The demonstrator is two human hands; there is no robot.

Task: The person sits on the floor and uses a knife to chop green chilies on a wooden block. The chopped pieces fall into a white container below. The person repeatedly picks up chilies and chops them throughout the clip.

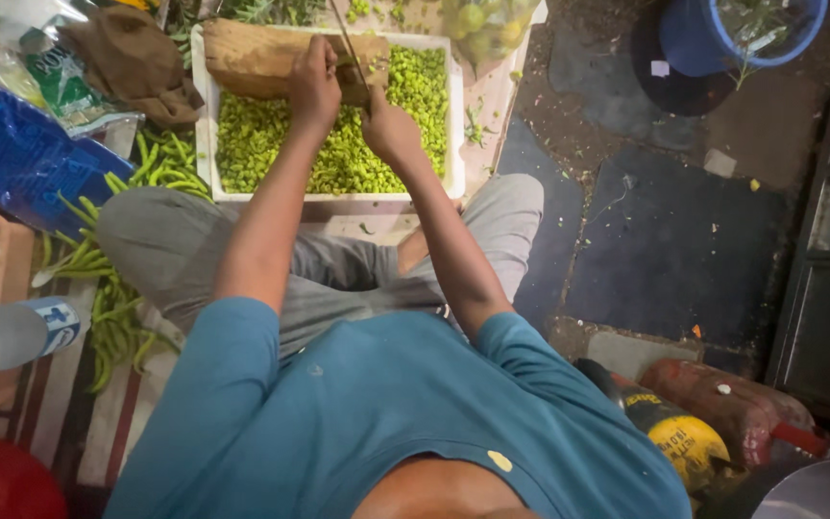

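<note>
One white tray (206, 144), one wooden block (252, 58), one knife (348, 43), two hands (314, 86), one blue bucket (694, 38)

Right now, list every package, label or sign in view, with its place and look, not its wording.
Blue plastic bag: far left, crumpled, glossy, with faint print.
Green and white packet: upper left, beside a brown cloth, shiny.
Plastic bottle: left edge, lying on its side, clear with a blue and white label.
Yellow and black canister: lower right, rounded, with a printed label.
No signs or screens.
</note>
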